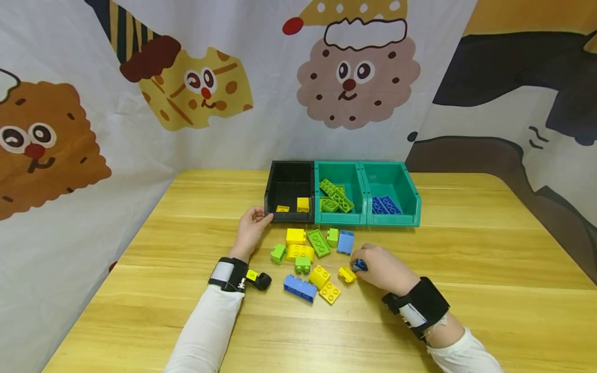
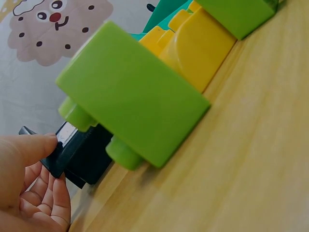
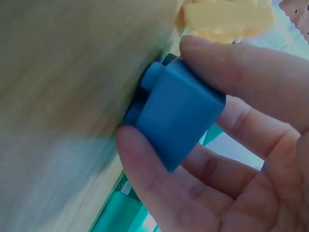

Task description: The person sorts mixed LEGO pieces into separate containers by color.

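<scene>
My right hand (image 1: 384,267) pinches a small blue toy brick (image 3: 178,113) between thumb and fingers, its studs facing the tabletop in the right wrist view. Beside that hand lies a yellow brick (image 1: 347,275). At the front left corner of the black bin (image 1: 290,217), my left hand (image 1: 251,230) holds the rim, thumb on top and fingers curled below. Two yellow pieces lie inside this bin. Between the hands are loose bricks: a green one (image 2: 135,92) large in the left wrist view, a long blue one (image 1: 300,288), a light blue one (image 1: 345,242) and several yellow and green.
Right of the black bin stand two joined teal bins. The middle bin (image 1: 342,218) holds several green bricks (image 1: 336,196), the right bin (image 1: 394,219) blue bricks (image 1: 386,205). They stand toward the back of the wooden table (image 1: 475,259), before a cartoon-printed cloth (image 1: 275,119).
</scene>
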Motion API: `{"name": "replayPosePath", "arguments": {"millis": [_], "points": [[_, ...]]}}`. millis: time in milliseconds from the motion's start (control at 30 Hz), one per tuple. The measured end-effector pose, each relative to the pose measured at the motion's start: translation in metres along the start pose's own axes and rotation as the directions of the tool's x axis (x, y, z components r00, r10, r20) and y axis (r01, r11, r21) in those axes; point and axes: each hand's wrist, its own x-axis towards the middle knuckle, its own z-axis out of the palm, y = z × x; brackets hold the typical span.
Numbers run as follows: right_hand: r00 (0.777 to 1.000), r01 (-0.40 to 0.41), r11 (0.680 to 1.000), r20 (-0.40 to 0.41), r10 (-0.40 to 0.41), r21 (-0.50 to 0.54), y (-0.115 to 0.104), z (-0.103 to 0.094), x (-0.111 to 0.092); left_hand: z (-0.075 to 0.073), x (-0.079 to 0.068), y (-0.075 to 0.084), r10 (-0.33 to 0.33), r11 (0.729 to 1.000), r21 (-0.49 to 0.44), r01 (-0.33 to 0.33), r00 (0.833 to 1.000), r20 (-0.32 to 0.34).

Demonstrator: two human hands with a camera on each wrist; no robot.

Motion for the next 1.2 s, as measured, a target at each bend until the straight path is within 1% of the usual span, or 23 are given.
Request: {"name": "replayPosePath", "arguments": {"millis": [233, 400, 567, 933, 1200], "points": [[1.0, 0.001, 1.0, -0.013, -0.001, -0.014, -0.001, 0.001, -0.001, 0.0, 0.0, 0.0, -0.015, 1.0, 0.013, 0.015, 1.0, 0.003], [1.0, -0.018, 1.0, -0.002, 0.018, -0.006, -0.002, 0.0, 0.0, 0.0, 0.0, 0.0, -0.013, 1.0, 0.01, 0.013, 1.0, -0.001], [1.0, -0.005, 1.0, -0.003, 0.005, 0.008, -0.001, -0.001, -0.001, -0.001, -0.001, 0.002, -0.017, 1.0, 0.012, 0.017, 1.0, -0.005], [0.997, 0.02, 0.999, -0.082, -0.016, 0.049, 0.006, -0.006, -0.002, -0.001, -0.002, 0.003, -0.021, 1.0, 0.005, 0.021, 1.0, -0.002], [0.986, 0.028, 0.996, -0.165, -0.015, 0.08, 0.01, -0.015, 0.0, 0.0, -0.003, 0.003, -0.009, 1.0, 0.009, 0.009, 1.0, -0.006]]}}
